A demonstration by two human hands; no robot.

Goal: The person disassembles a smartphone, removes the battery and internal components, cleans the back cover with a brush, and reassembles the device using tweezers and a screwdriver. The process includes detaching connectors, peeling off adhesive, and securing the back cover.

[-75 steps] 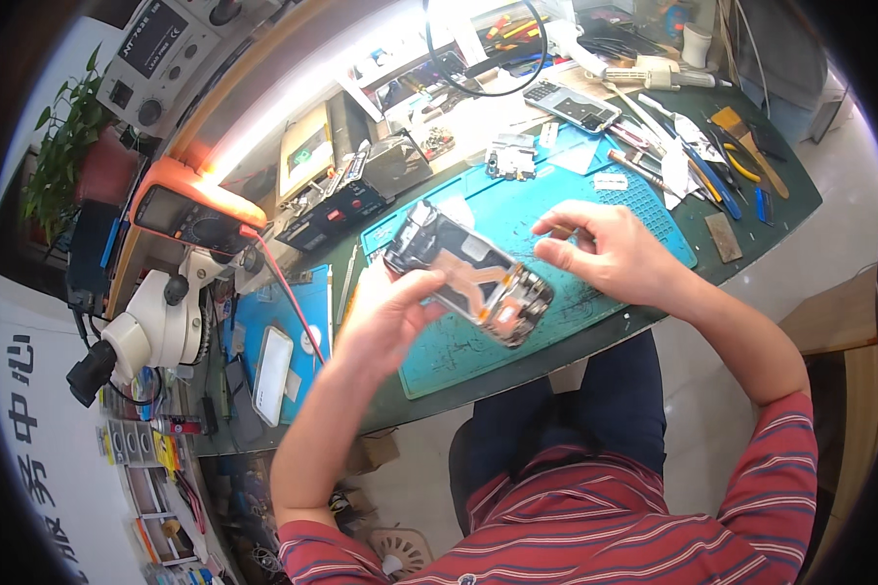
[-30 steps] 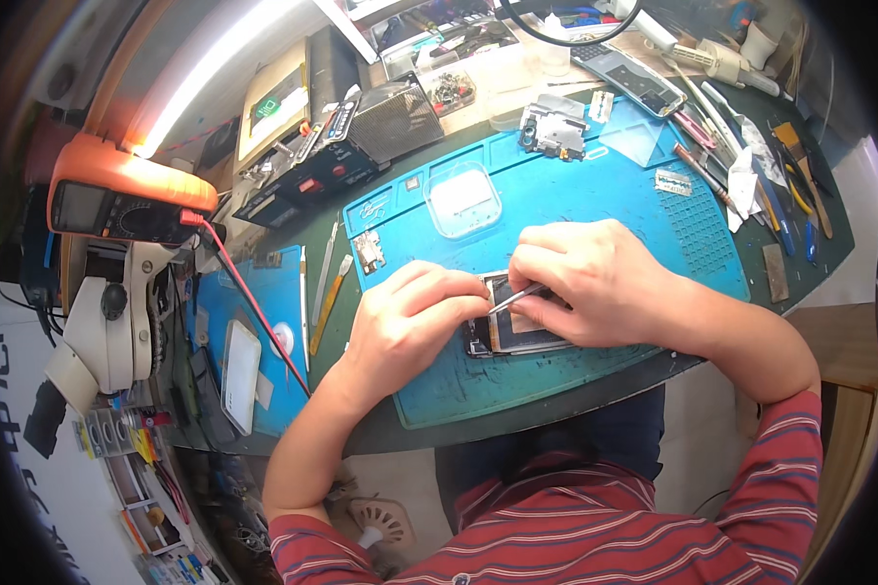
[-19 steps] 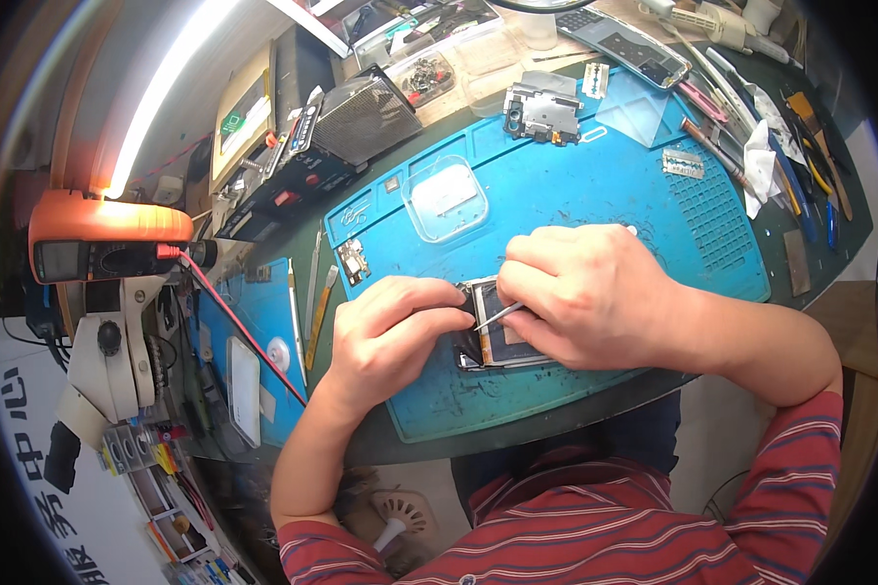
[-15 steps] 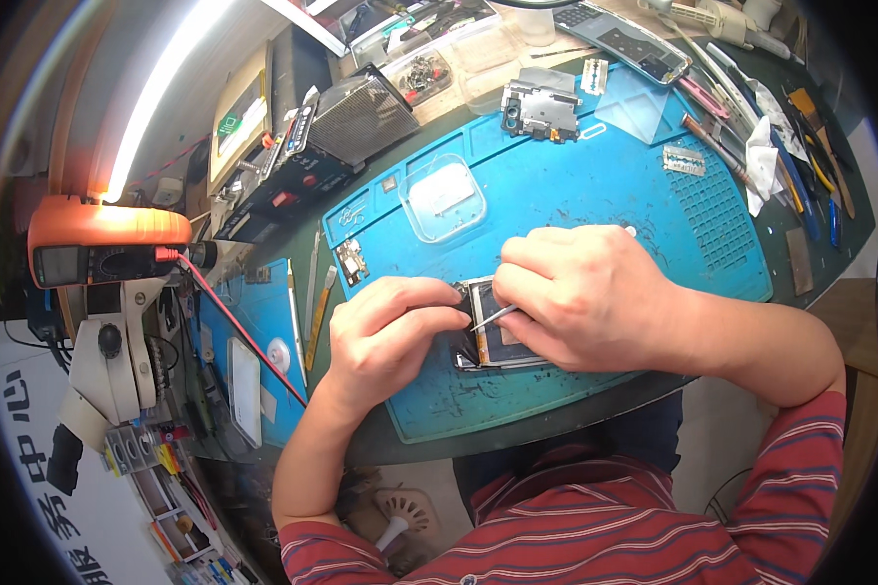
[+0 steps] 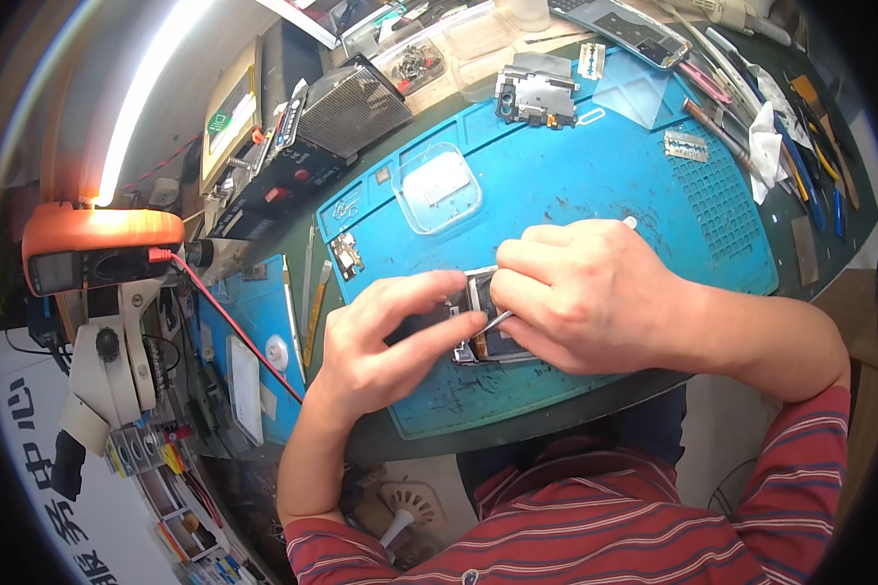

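Mat: blue work mat (image 5: pixel 576 185), matte, scuffed, rounded corners; lies on a dark green bench.
Device: opened phone (image 5: pixel 486 327), flat rectangle, dark inside with metal edges; lies on the mat's near part, between both hands.
Left hand: left hand (image 5: pixel 380 341), fingers half curled; thumb and forefinger touch the phone's left edge, steadying it.
Right hand: right hand (image 5: pixel 580 292), fingers closed in a pinch on thin metal tweezers (image 5: pixel 493 320); tip touches the phone's interior.
Nearby: clear plastic tray (image 5: pixel 437 185); grey metal module (image 5: pixel 535 96), far side of the mat.
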